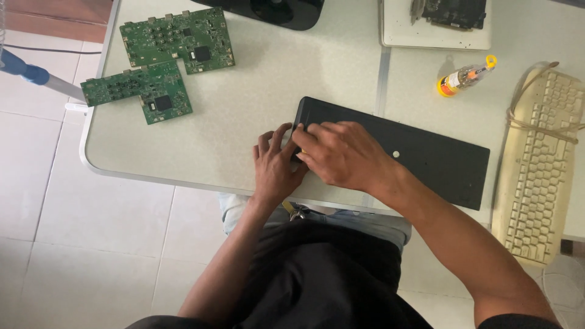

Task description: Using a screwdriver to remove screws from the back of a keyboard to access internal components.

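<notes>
My two hands meet at the left end of the black keyboard (396,155), which lies face down on the table (256,103), slanting from ten o'clock down to four o'clock. My left hand (275,166) rests at the keyboard's near left corner, fingers spread and pointing to twelve o'clock, the tips touching its edge; that grip is loose, pressing rather than clasping. My right hand (342,152) lies over the same end, fingers curled toward nine o'clock and bearing down on the black back. A bit of yellow shows between the two hands, too small to tell what it is, and I cannot tell whether the right grip clasps it. The rest of the keyboard runs off to three o'clock of my hands.

At ten o'clock, well apart, lie two green boards (161,61). At two o'clock lies a small yellow-capped tool (466,76), and at three o'clock a cream keyboard (539,164) with its cord wound round it.
</notes>
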